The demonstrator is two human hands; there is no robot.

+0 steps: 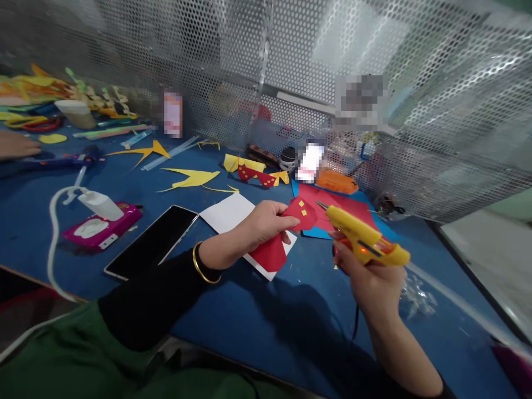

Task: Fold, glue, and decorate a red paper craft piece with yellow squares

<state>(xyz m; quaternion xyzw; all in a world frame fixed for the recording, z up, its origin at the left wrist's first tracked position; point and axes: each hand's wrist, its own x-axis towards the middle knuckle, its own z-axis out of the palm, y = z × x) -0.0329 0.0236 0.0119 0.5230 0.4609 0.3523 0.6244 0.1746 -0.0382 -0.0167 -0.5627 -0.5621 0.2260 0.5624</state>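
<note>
My left hand (pixel 266 224) pinches a folded red paper cutout (pixel 269 254) that carries small yellow squares near its upper end. In my right hand (pixel 369 282) is a yellow glue gun (pixel 361 233), its metal nozzle pointing left, close to the red cutout's edge. Whether the nozzle touches the paper I cannot tell. Under the cutout lies a white sheet (pixel 226 213). Just beyond it, red sheets (pixel 344 202) rest on a blue sheet (pixel 318 233).
A dark tablet (pixel 152 244) and a magenta power strip (pixel 103 227) with a white plug lie at left. Yellow paper shapes (pixel 193 178) and a red paper mask (pixel 255 175) lie farther back. A perforated metal screen (pixel 233 66) bounds the table. Another person's hand (pixel 19 145) shows far left.
</note>
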